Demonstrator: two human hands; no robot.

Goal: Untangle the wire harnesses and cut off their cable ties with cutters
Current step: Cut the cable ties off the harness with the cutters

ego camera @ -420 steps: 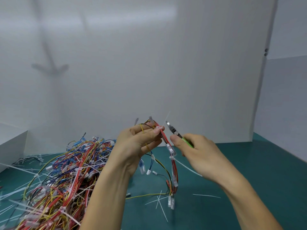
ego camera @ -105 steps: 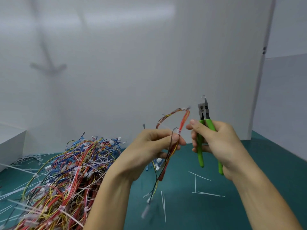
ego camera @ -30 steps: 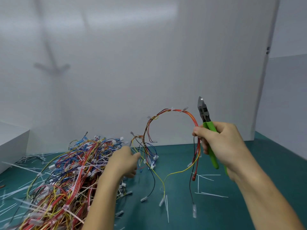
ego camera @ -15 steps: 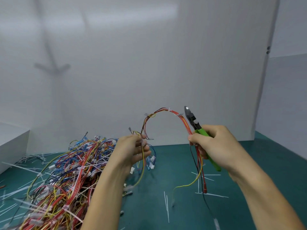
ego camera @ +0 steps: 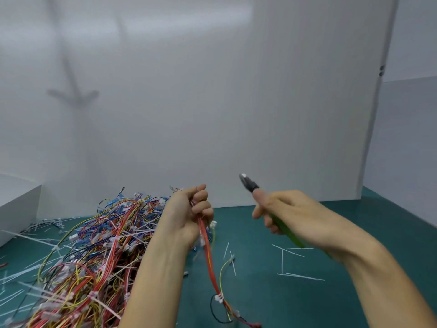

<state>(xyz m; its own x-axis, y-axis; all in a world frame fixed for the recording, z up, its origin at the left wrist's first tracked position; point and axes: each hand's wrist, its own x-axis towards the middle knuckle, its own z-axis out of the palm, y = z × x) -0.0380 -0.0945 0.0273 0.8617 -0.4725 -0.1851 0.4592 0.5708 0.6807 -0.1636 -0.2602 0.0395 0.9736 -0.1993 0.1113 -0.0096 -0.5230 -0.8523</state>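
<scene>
- Nearest me, the bottom edge cuts off both forearms. The tail of the harness blurs there into a black loop and a red end, and I cannot tell whether it touches the table.
- The pile of harnesses runs off the bottom-left corner. Its near part is smeared, with white ties showing among the red, yellow and blue wires.
- My view of the left hand shows a fist curled round the top of the harness, just right of the pile. The fingers hide how the upper end lies.
- The harness hangs from that fist with its long axis near vertical, leaning slightly right as it drops.
- The right hand, well apart from the left, is wrapped round the green handles of the cutters. It covers most of them, and only one green stretch shows below the fingers.
- The cutters' long axis runs diagonally, with the head pointing up and to the left. The head is blurred, so I cannot tell whether the blades are apart.
- Cut ties lie on the table below the right hand.
- Farthest off are a white box, clipped by the left edge, and a white panel behind everything.
</scene>
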